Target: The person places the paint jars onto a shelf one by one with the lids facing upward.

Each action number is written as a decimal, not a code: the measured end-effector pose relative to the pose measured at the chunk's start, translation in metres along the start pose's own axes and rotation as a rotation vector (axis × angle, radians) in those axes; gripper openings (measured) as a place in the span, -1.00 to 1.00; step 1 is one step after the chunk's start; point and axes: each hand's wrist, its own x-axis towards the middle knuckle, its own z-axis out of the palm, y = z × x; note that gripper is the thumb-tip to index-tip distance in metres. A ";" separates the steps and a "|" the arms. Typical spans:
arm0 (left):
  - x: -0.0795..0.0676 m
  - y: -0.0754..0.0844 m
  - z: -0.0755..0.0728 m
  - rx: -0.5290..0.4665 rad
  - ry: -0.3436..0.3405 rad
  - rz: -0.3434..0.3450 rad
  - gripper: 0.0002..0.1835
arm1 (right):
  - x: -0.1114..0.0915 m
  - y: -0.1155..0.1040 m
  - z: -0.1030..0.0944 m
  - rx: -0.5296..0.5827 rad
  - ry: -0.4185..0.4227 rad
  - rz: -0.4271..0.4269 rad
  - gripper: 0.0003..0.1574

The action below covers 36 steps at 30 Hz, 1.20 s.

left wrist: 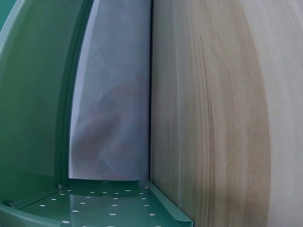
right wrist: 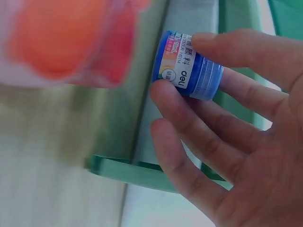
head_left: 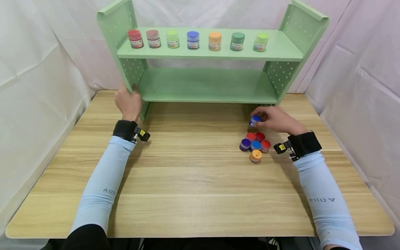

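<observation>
Between its thumb and fingers, my right hand (head_left: 278, 118) holds a small blue paint jar (right wrist: 187, 65) with a white label. In the head view this hand is in front of the lower right part of a green two-tier shelf (head_left: 207, 83), just behind a cluster of paint jars. That cluster includes red jars (head_left: 265, 146), a purple jar (head_left: 245, 144), a blue-lidded jar (head_left: 255, 146) and an orange jar (head_left: 255, 156). My left hand (head_left: 128, 103) grips the lower edge of the shelf's left side panel. Its fingers are partly hidden behind the panel.
Along the upper tier stands a row of several paint jars, from a red jar (head_left: 135, 39) at left to a light green jar (head_left: 260, 42) at right. The shelf stands at the back of a wooden table (head_left: 187, 194). White cloth (head_left: 37, 86) hangs around it.
</observation>
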 end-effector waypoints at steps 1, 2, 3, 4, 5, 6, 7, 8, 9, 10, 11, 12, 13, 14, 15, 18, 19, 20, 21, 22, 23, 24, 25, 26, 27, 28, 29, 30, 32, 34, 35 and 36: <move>0.000 0.000 0.000 0.002 0.003 0.001 -0.67 | -0.001 -0.002 -0.003 0.007 0.009 -0.006 -0.56; 0.000 0.000 0.000 0.006 0.004 0.000 -0.68 | -0.003 -0.005 -0.007 0.012 0.022 -0.009 -0.57; 0.000 0.001 0.000 0.009 0.004 -0.004 -0.68 | -0.005 -0.007 -0.010 0.008 0.035 -0.014 -0.57; 0.000 0.001 0.000 0.017 0.004 -0.004 -0.68 | -0.008 -0.010 -0.013 0.009 0.049 -0.017 -0.58; 0.000 0.002 0.000 0.018 0.004 -0.004 -0.69 | -0.011 -0.012 -0.017 0.008 0.066 -0.018 -0.58; 0.000 0.002 0.001 0.019 0.002 -0.006 -0.70 | -0.013 -0.015 -0.020 0.003 0.084 -0.017 -0.59; 0.000 0.002 0.001 0.016 0.000 -0.009 -0.70 | -0.015 -0.018 -0.022 -0.009 0.104 -0.019 -0.58; 0.000 0.002 0.001 0.015 -0.001 -0.009 -0.69 | -0.017 -0.020 -0.025 -0.026 0.127 -0.020 -0.57; 0.000 0.001 0.002 0.014 0.000 -0.010 -0.69 | -0.018 -0.023 -0.026 -0.040 0.150 -0.029 -0.56; -0.001 0.001 0.002 0.012 0.003 -0.007 -0.69 | -0.019 -0.025 -0.028 -0.050 0.173 -0.037 -0.55; -0.001 0.000 0.002 0.011 0.007 -0.005 -0.69 | -0.020 -0.027 -0.029 -0.067 0.198 -0.051 -0.54; -0.001 0.000 0.003 0.009 0.010 -0.008 -0.68 | -0.020 -0.028 -0.030 -0.084 0.224 -0.067 -0.53; -0.002 -0.001 0.003 0.006 0.013 -0.008 -0.67 | -0.021 -0.028 -0.031 -0.103 0.253 -0.084 -0.53; -0.002 -0.001 0.003 0.007 0.019 -0.006 -0.67 | -0.021 -0.029 -0.032 -0.122 0.282 -0.106 -0.53; -0.002 0.000 0.003 0.005 0.022 -0.004 -0.67 | -0.021 -0.029 -0.033 -0.141 0.310 -0.129 -0.54; -0.001 0.001 0.003 0.000 0.028 -0.002 -0.67 | -0.019 -0.030 -0.036 -0.187 0.395 -0.189 -0.55; -0.001 0.001 0.003 -0.001 0.028 0.000 -0.67 | -0.018 -0.030 -0.037 -0.201 0.421 -0.204 -0.55; -0.001 0.001 0.002 -0.002 0.027 -0.001 -0.67 | -0.016 -0.031 -0.037 -0.209 0.441 -0.213 -0.55; -0.001 0.001 0.002 0.000 0.027 -0.005 -0.68 | -0.014 -0.031 -0.038 -0.216 0.455 -0.211 -0.54; -0.001 0.002 0.002 0.004 0.027 -0.007 -0.69 | -0.012 -0.031 -0.038 -0.222 0.469 -0.204 -0.54; -0.001 0.002 0.003 0.009 0.028 -0.010 -0.69 | -0.009 -0.031 -0.039 -0.225 0.480 -0.188 -0.54; -0.001 0.003 0.003 0.011 0.028 -0.013 -0.69 | -0.007 -0.031 -0.040 -0.228 0.488 -0.171 -0.53; -0.001 0.002 0.003 0.013 0.030 -0.012 -0.69 | -0.003 -0.032 -0.040 -0.227 0.496 -0.151 -0.51; 0.000 0.002 0.002 0.012 0.032 -0.013 -0.69 | -0.001 -0.033 -0.041 -0.224 0.502 -0.131 -0.50; 0.000 0.002 0.002 0.009 0.033 -0.013 -0.68 | 0.003 -0.034 -0.042 -0.223 0.506 -0.110 -0.49; 0.000 0.001 0.002 0.007 0.036 -0.012 -0.68 | 0.005 -0.034 -0.042 -0.221 0.510 -0.093 -0.48; 0.000 0.001 0.002 0.004 0.037 -0.011 -0.67 | 0.008 -0.035 -0.043 -0.216 0.509 -0.072 -0.48; 0.001 0.001 0.002 0.000 0.037 -0.009 -0.67 | 0.010 -0.035 -0.043 -0.214 0.508 -0.052 -0.47; 0.000 0.001 0.002 -0.006 0.032 -0.014 -0.66 | 0.013 -0.036 -0.044 -0.228 0.496 -0.011 -0.49; 0.000 0.001 0.003 -0.007 0.030 -0.015 -0.66 | 0.016 -0.037 -0.044 -0.252 0.483 0.023 -0.52; 0.000 0.001 0.004 -0.009 0.029 -0.013 -0.66 | 0.017 -0.038 -0.045 -0.264 0.478 0.036 -0.53; 0.000 0.001 0.004 -0.012 0.029 -0.010 -0.65 | 0.018 -0.039 -0.045 -0.277 0.475 0.048 -0.54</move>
